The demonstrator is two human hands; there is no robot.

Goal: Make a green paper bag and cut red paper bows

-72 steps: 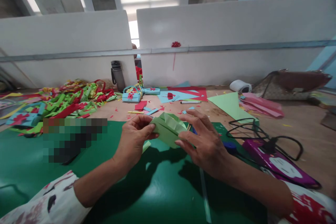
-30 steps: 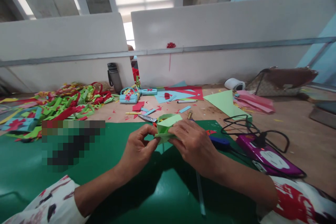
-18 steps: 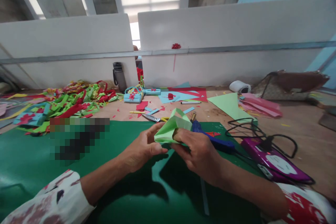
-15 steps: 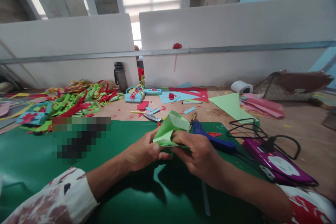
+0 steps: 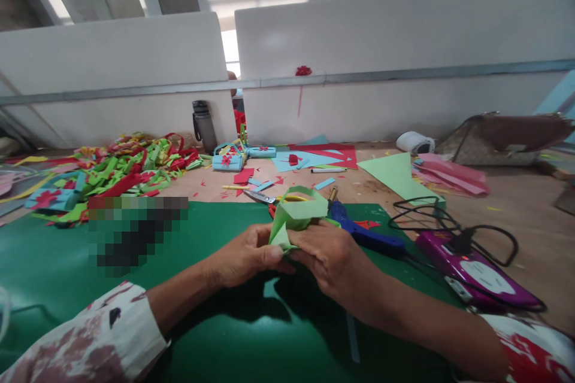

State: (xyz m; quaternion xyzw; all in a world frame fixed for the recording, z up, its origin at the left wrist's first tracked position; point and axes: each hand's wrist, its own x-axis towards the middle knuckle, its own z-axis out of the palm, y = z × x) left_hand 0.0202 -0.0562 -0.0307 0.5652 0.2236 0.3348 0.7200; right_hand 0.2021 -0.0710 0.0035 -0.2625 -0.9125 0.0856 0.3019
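A folded piece of light green paper [image 5: 299, 215] stands up between both my hands, just above the dark green mat [image 5: 67, 287]. My left hand [image 5: 240, 258] pinches its lower left corner with thumb and fingers. My right hand [image 5: 330, 254] is closed round its right and lower side. A blue glue gun [image 5: 366, 236] lies on the mat right behind my right hand. Scissors [image 5: 263, 198] lie just beyond the paper.
A heap of green and red paper strips [image 5: 121, 164] fills the left of the table. Small blue paper baskets [image 5: 227, 160], cut sheets in red, blue and green [image 5: 395, 172], a grey bottle [image 5: 203, 124], a purple device with black cable [image 5: 476, 272] and a brown bag [image 5: 507, 137] lie around. White partitions close the back.
The green paper was turned and pressed between both hands, opened into a pocket shape, then brought lower toward the mat. My hands drew closer together on it.
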